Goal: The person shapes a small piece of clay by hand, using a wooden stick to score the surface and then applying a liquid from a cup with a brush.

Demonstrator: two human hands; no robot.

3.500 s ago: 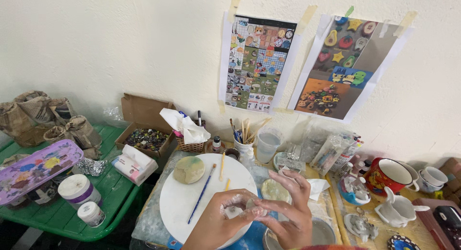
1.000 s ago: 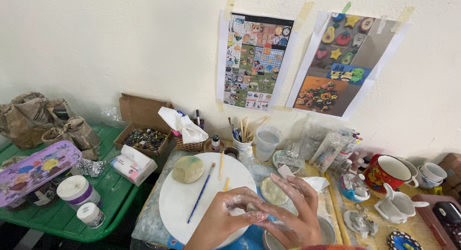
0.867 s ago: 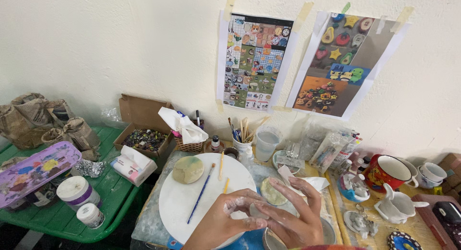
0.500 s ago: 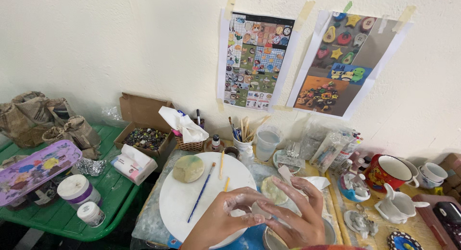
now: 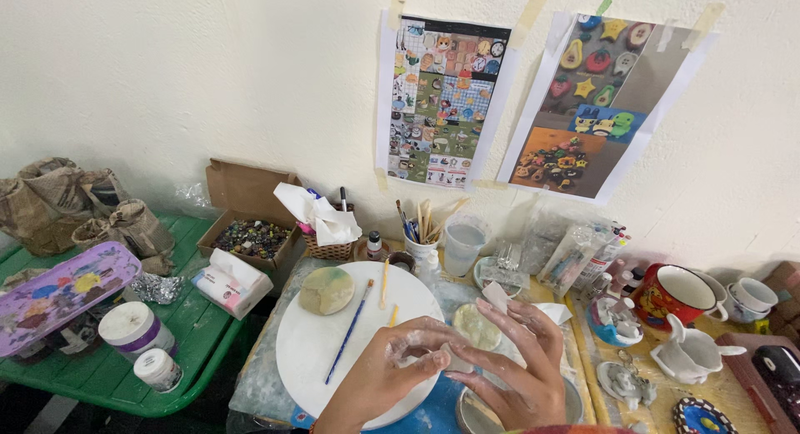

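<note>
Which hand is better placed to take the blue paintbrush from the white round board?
Probably the left hand. It lies over the white round board, close to the blue paintbrush. The right hand is farther, on the other side, beside the pale clay piece.
</note>
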